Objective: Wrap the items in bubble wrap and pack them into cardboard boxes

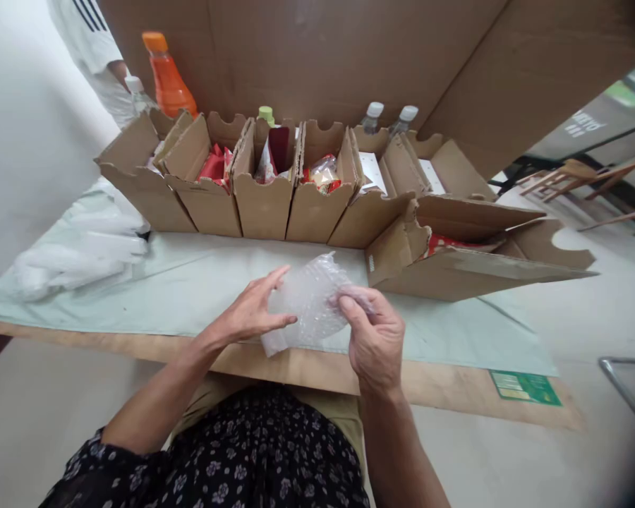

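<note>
A clear piece of bubble wrap (pixel 312 303) hangs over the front part of the table, slightly crumpled. My right hand (pixel 375 328) pinches its right edge between thumb and fingers. To its left, my left hand (pixel 257 307) is open, thumb and fingers spread apart around the wrap's left side; I cannot tell whether they touch it. Beyond the hands stands a row of cardboard boxes (pixel 264 212) with open tops. Red packets (pixel 216 166) and a clear-wrapped snack (pixel 324 173) show inside some of them.
Another cardboard box (pixel 455 271) sits angled at right. White plastic packaging (pixel 79 257) lies at left on the pale green cloth (pixel 201 282). Behind the row stand an orange bottle (pixel 170 81) and white-capped bottles (pixel 373 116), before a tall cardboard panel (pixel 307 56). A person (pixel 92 56) is at back left.
</note>
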